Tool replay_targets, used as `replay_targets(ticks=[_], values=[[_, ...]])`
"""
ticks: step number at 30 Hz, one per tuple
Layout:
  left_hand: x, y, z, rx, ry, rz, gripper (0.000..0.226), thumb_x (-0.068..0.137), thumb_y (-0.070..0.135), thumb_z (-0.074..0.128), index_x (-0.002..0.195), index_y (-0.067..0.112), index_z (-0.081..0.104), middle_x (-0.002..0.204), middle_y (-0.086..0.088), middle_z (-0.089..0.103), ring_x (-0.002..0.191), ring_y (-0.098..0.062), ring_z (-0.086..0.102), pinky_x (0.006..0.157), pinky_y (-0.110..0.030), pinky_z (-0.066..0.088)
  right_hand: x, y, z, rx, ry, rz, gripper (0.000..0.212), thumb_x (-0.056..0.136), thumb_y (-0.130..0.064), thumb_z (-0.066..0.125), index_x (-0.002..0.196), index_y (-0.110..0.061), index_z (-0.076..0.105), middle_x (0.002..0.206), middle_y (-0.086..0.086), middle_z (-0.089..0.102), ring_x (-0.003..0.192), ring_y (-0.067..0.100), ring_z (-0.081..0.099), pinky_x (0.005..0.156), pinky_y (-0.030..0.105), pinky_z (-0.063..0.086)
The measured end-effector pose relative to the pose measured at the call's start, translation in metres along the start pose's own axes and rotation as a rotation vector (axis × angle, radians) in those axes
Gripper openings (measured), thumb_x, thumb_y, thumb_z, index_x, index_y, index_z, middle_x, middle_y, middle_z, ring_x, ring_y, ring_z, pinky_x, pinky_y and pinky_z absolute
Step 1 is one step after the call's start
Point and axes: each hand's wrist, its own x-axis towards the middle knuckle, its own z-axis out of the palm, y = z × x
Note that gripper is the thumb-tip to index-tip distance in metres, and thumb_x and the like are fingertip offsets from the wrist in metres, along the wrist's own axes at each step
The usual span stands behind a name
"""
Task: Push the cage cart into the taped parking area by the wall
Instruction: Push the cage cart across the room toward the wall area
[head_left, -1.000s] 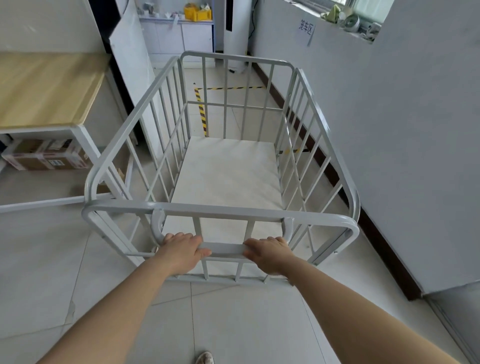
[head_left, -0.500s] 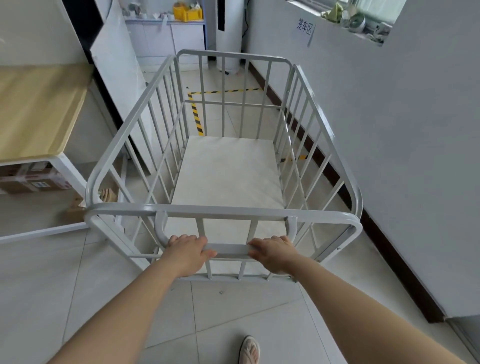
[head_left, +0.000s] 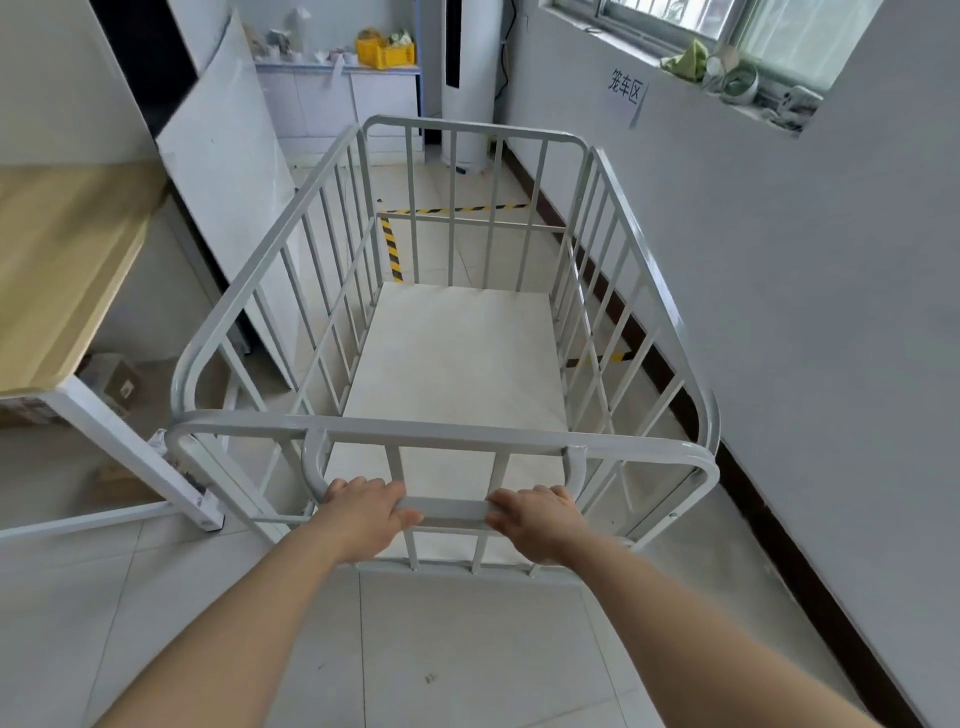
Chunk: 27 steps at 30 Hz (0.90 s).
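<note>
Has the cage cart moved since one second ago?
Yes. The cage cart rolled forward along the wall: the wooden table it was beside now lies farther back, and the striped floor tape is closer.

Both forearms are bare to the frame edge, with left hand (head_left: 363, 512) and right hand (head_left: 540, 519) ungloved.

Ahead of your hands, open tile runs between the cage cart (head_left: 447, 358) and the yellow-black floor tape (head_left: 390, 249). Off your right hand the wall (head_left: 805, 312) sits close beside the cart. Off your left hand, a table leg (head_left: 140, 457) and a leaning white board (head_left: 228, 171) crowd that side.
</note>
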Motion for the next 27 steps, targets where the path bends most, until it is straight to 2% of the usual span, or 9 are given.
replay_targets(ticks=[14,17,27], values=[[0.142,-0.023,-0.074,-0.011,0.027,0.034,0.043,0.098,0.053,0.027,0.11,0.018,0.05,0.116,-0.006,0.059,0.112,-0.028,0.049,0.091,-0.043,0.03,0.131,0.049,-0.08,-0.01,-0.007,0.012,0.043,0.1,-0.051,0.025,0.131,-0.03,0.047,0.12,0.004,0.065,0.115,0.028,0.052,0.101,0.042,0.03],[0.174,-0.029,-0.091,-0.017,0.021,0.033,0.041,0.098,0.054,0.026,0.105,0.02,0.048,0.114,-0.006,0.059,0.11,-0.028,0.049,0.088,-0.043,0.029,0.159,0.057,-0.101,-0.002,-0.025,0.025,0.042,0.101,-0.05,0.025,0.131,-0.03,0.047,0.124,0.004,0.064,0.115,0.028,0.051,0.102,0.041,0.029],[0.266,-0.053,-0.143,-0.007,0.027,0.039,0.04,0.098,0.053,0.029,0.102,0.019,0.048,0.112,-0.008,0.059,0.11,-0.03,0.05,0.092,-0.046,0.031,0.25,0.08,-0.154,0.008,-0.036,0.041,0.044,0.101,-0.05,0.026,0.135,-0.029,0.045,0.127,0.003,0.062,0.118,0.027,0.05,0.105,0.041,0.027]])
